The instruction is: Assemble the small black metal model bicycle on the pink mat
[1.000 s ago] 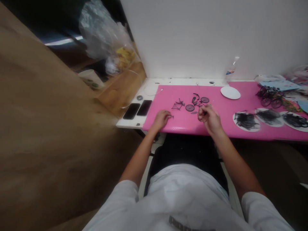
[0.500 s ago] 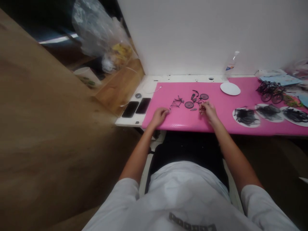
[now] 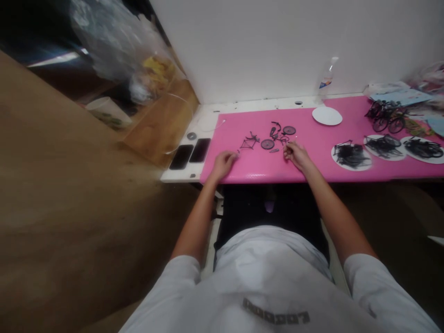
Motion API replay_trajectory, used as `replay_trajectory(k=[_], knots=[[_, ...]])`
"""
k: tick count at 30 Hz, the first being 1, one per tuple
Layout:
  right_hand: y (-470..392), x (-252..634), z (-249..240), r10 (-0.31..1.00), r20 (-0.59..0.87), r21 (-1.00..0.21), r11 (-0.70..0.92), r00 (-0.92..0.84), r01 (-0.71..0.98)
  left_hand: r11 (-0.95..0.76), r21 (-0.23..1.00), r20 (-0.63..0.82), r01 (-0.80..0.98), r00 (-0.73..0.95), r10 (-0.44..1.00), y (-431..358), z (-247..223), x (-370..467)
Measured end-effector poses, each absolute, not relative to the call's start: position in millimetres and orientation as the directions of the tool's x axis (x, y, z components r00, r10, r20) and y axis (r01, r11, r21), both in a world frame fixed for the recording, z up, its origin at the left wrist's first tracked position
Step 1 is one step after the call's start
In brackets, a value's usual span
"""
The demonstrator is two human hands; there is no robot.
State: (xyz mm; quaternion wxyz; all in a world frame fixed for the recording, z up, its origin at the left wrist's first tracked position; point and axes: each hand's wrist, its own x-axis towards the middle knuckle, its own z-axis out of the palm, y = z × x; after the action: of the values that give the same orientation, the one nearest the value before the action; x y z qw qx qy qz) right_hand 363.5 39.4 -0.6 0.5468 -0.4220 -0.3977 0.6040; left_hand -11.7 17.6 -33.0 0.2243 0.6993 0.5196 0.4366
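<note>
A big pink mat (image 3: pixel 347 175) covers the white desk (image 3: pixel 208 122). Two dark phones (image 3: pixel 190 153) lie side by side on the desk, just left of the mat. A white plate (image 3: pixel 326 115) sits far back on the mat. The left hand (image 3: pixel 224 164) rests curled on the mat, and I cannot tell if it holds anything. The right hand (image 3: pixel 297 156) is well apart from it, fingers bent, beside the tiny black bike parts (image 3: pixel 274 136). I cannot tell if it grips one

Two phones (image 3: pixel 190 153), white plate (image 3: pixel 326 115), plastic bottle (image 3: pixel 325 79), clear bag (image 3: pixel 118 46)
</note>
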Motion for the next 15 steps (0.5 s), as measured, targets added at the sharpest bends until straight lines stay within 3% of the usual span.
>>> replay_trajectory(k=[15], knots=[[34.6, 357.5, 2.0, 0.998, -0.055, -0.947, -0.054, -0.005, -0.315, -0.343, 0.763, 0.364, 0.547, 0.074, 0.929, 14.3, -27.5, -8.2]])
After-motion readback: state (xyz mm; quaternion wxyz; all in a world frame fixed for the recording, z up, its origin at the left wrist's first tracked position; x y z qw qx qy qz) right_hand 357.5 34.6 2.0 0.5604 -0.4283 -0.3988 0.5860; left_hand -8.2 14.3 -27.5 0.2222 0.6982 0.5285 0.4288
